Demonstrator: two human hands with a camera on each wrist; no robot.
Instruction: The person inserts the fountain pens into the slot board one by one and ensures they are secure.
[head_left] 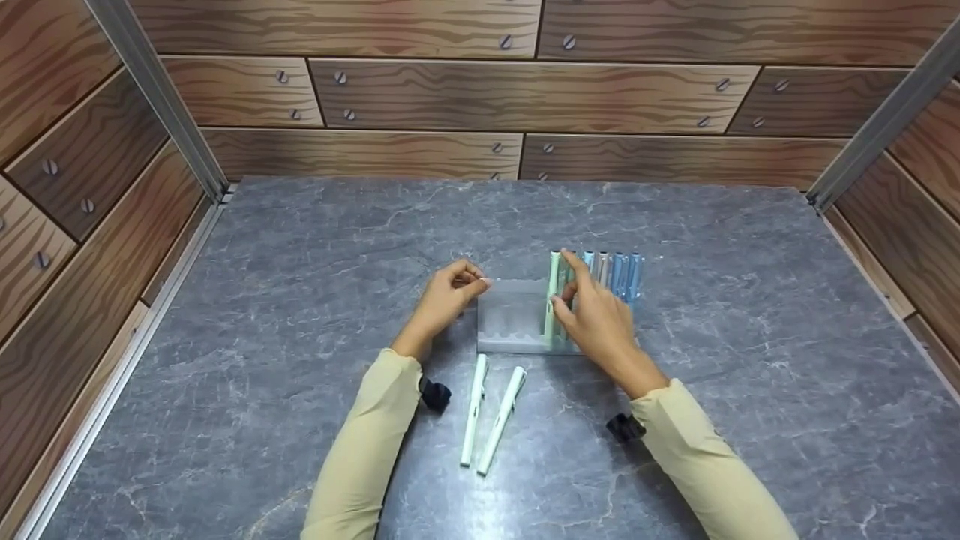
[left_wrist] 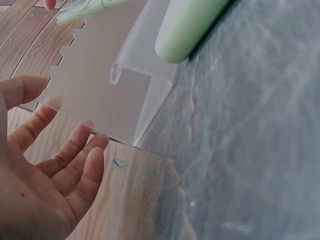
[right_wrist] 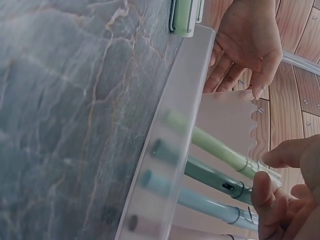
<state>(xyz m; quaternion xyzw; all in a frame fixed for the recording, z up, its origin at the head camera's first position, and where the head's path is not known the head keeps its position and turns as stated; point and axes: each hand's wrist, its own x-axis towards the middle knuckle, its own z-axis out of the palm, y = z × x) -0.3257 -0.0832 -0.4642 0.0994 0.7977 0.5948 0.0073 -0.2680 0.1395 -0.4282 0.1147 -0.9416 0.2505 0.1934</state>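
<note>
A frosted clear pen stand (head_left: pixel 512 311) with a notched top edge sits mid-table. My left hand (head_left: pixel 448 294) pinches its upper left corner between thumb and fingers; in the left wrist view the fingers (left_wrist: pixel 70 160) lie along the side of the panel (left_wrist: pixel 95 75). A light green pen (head_left: pixel 553 281) leans in the stand, its lower end behind the front lip. Beside it is my right hand (head_left: pixel 598 311), index finger extended towards the pen's top and thumb close to its barrel. Contact there is unclear. A dark green pen (right_wrist: pixel 210 177) stands beside it.
Further right in the stand are several pens, among them a light blue pen (right_wrist: pixel 200 200) and blue pens (head_left: pixel 634 274). Two pale green pens (head_left: pixel 473 416) (head_left: pixel 501 421) lie on the grey marbled table (head_left: pixel 225 390) in front. Wood-patterned walls (head_left: pixel 420 94) surround the table.
</note>
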